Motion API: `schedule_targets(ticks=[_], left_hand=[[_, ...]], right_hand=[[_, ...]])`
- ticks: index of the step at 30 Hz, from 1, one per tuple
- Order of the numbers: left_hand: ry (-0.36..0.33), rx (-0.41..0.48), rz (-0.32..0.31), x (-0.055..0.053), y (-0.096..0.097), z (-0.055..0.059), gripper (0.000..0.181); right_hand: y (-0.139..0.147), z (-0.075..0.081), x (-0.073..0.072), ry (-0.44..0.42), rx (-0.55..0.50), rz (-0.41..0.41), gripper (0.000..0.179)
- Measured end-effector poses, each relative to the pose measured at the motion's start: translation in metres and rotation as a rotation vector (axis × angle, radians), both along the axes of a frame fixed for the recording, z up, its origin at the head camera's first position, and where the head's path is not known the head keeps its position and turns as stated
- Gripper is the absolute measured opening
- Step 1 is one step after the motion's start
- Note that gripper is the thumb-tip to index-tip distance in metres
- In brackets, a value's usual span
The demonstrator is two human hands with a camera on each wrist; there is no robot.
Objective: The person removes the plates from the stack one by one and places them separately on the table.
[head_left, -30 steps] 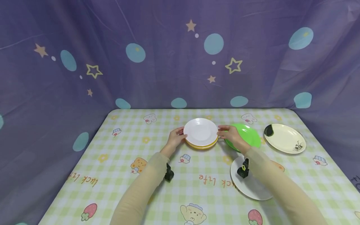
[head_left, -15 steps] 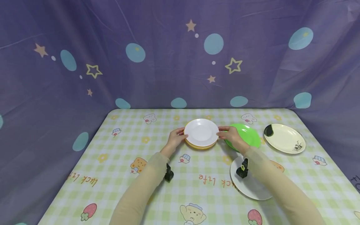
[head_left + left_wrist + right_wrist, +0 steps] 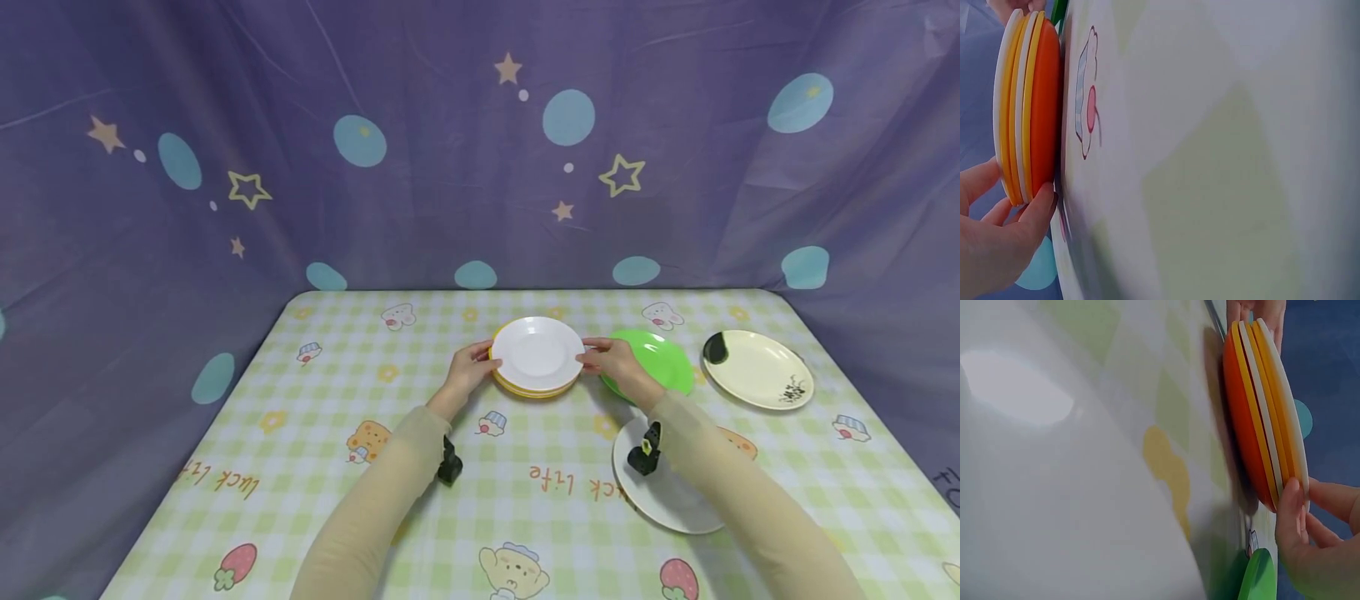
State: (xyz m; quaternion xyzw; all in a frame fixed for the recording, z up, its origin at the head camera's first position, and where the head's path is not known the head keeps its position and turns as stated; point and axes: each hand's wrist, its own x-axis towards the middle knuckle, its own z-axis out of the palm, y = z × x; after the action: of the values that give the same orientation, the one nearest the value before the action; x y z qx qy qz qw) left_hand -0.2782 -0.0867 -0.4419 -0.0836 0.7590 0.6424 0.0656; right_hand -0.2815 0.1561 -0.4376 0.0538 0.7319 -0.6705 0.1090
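A stack of several round plates [image 3: 537, 354] stands towards the back of the table, between my two hands. White is on top, with yellow, white and orange rims layered below; the wrist views show this stack [image 3: 1041, 106] [image 3: 1247, 419] edge-on. My left hand [image 3: 465, 373] grips its left rim, thumb and fingers around the edge. On the opposite side, my right hand [image 3: 618, 362] pinches the rim between thumb and fingers. Whether the stack's base touches the cloth or hovers just above, I cannot tell.
Right of the stack lies a green plate [image 3: 671, 367], partly behind my right hand. Farther right is a cream plate [image 3: 761, 371] with black decoration. A larger white plate [image 3: 675, 500] lies under my right forearm. A checked tablecloth [image 3: 300, 517] covers the table; a purple curtain [image 3: 450, 208] hangs behind.
The top white plate has shifted very slightly right and towards me, so more yellow rim shows at its left. Both hands stay at the stack, almost still.
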Motion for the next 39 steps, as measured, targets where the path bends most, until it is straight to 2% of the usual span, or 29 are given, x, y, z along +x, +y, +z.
schedule_targets(ticks=[10, 16, 22, 27, 39], left_hand=[[-0.008, -0.034, -0.011, -0.001, -0.001, -0.001, 0.045], [-0.012, -0.048, -0.027, -0.002, -0.003, -0.001, 0.043], [0.018, -0.069, -0.033, -0.001, -0.005, -0.002, 0.04], [0.015, -0.054, -0.034, -0.002, -0.004, -0.003, 0.041], [0.032, -0.038, -0.034, -0.002, -0.004, -0.005, 0.041]], right_hand=[[0.001, 0.01, 0.004, -0.097, -0.106, 0.019, 0.05], [0.002, 0.011, 0.002, -0.126, -0.085, 0.0, 0.051], [0.006, 0.011, 0.001, -0.121, -0.106, 0.006, 0.051], [0.009, 0.011, 0.002, -0.112, -0.105, 0.031, 0.051], [0.011, 0.015, 0.005, -0.13, -0.058, 0.022, 0.05]])
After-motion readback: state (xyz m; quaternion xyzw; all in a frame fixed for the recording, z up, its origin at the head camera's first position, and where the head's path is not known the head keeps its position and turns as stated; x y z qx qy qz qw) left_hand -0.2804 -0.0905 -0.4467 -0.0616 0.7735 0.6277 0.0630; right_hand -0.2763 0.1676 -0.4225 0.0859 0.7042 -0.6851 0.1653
